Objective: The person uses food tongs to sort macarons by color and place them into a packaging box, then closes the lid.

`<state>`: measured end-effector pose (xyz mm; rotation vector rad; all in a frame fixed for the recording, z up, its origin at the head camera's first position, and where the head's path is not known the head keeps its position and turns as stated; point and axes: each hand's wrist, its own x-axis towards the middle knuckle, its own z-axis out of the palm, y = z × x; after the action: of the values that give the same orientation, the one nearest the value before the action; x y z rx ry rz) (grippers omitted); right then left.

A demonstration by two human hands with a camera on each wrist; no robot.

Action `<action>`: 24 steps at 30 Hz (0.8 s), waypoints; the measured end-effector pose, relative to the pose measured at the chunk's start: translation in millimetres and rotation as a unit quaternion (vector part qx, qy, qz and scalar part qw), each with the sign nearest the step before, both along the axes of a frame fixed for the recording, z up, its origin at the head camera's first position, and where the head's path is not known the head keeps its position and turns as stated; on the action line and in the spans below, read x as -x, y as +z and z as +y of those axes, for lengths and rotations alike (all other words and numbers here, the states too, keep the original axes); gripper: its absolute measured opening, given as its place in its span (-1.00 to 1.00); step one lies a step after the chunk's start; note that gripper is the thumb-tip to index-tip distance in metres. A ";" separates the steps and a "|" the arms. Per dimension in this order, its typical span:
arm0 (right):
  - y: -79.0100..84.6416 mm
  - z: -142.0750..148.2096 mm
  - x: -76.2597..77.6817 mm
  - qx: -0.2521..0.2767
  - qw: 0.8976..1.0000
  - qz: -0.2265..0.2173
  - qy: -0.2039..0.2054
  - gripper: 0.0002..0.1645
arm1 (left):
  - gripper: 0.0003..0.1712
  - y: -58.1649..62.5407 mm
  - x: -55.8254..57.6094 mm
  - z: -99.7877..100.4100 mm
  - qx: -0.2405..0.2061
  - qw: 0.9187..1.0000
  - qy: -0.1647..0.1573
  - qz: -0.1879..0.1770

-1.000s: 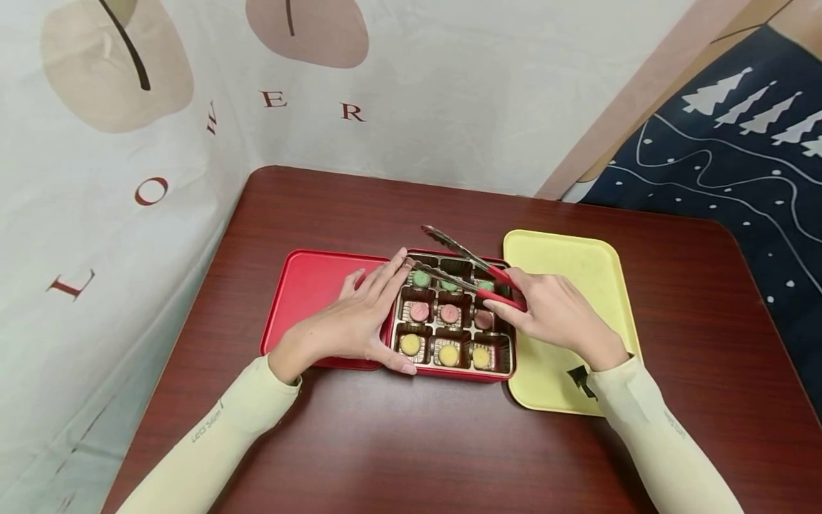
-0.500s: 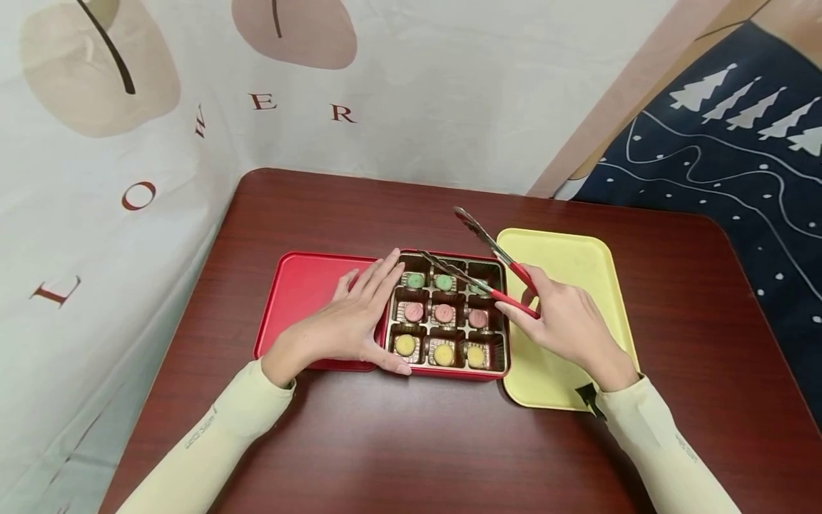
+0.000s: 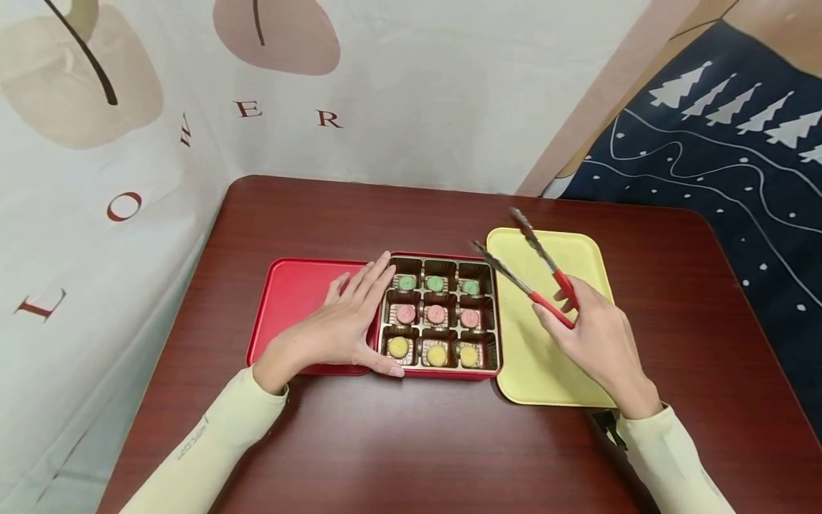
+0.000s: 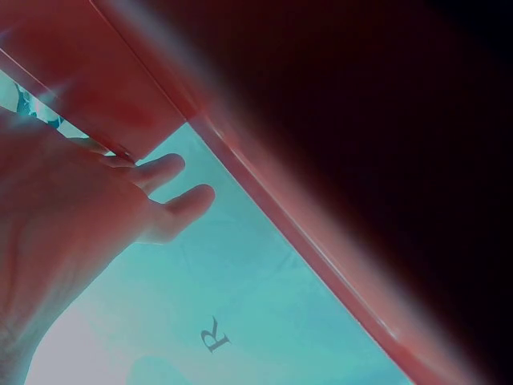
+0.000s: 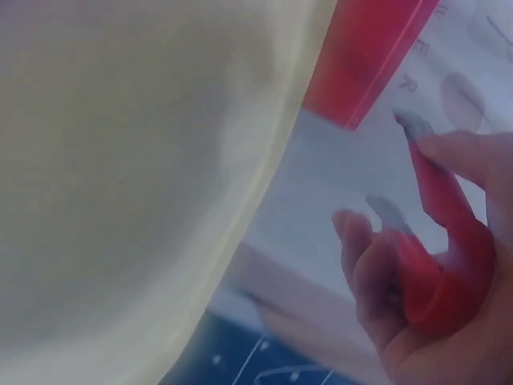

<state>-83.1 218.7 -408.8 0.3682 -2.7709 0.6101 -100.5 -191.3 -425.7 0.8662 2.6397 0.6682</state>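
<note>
A red box [image 3: 443,375] with a brown divided insert holds small round candies in rows: green [image 3: 434,284], pink [image 3: 436,314] and yellow [image 3: 437,355]. My left hand [image 3: 340,321] rests along its left side, fingers straight and spread, the thumb at the near left corner. Red-handled metal tongs [image 3: 554,313] are in my right hand [image 3: 600,335], gripped by the handles. Their arms stand spread apart over the yellow tray, with nothing between the tips. In the right wrist view the fingers curl round the tongs' red handles [image 5: 449,281].
A yellow tray [image 3: 546,378] lies to the right of the box. On the left, partly under my left hand, is a red lid-like tray [image 3: 289,307]. All stand on a dark wooden table [image 3: 411,442], with white printed cloth [image 3: 417,128] behind.
My right hand has moved right with the tongs, from above the green candies to over the yellow tray, the tongs' arms staying spread. The left hand stays by the box.
</note>
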 end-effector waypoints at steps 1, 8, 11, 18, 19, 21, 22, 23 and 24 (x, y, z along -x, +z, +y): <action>-0.6 5.3 -2.8 0.005 1.000 0.006 -0.012 -0.42 | 0.84 -0.2 0.2 0.5 0.000 1.000 -0.001 0.000; -5.0 45.5 -21.1 0.031 0.996 0.012 -0.086 -0.35 | 0.85 -2.8 2.2 1.1 -0.002 1.000 -0.003 0.003; -9.2 61.1 -28.1 0.033 0.993 0.004 -0.116 -0.37 | 0.85 -2.9 2.7 -0.3 -0.003 1.000 -0.005 0.005; -18.8 87.5 -34.2 0.038 0.986 0.019 -0.159 -0.51 | 0.87 -4.4 1.5 -2.7 -0.002 1.000 -0.002 0.008; -19.1 90.8 -34.5 0.037 0.985 0.021 -0.166 -0.53 | 0.87 -4.5 1.5 -2.2 -0.003 1.000 -0.002 0.008; -19.3 97.2 -35.2 0.034 0.983 0.024 -0.180 -0.56 | 0.87 -4.5 1.7 -1.0 -0.006 1.000 -0.003 0.009; -19.4 100.2 -35.9 0.032 0.981 0.023 -0.188 -0.55 | 0.87 -4.0 1.7 -0.4 -0.007 1.000 -0.004 0.008; -19.5 102.8 -37.0 0.030 0.980 0.021 -0.196 -0.54 | 0.87 -3.4 1.7 0.2 -0.009 1.000 -0.005 0.007; -19.7 105.6 -38.1 0.028 0.979 0.018 -0.203 -0.53 | 0.87 -2.8 1.7 0.6 -0.009 1.000 -0.006 0.006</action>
<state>-45.1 324.3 -428.6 -0.1944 -2.6710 0.5671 -102.2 -190.7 -428.6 0.8923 2.6419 0.6866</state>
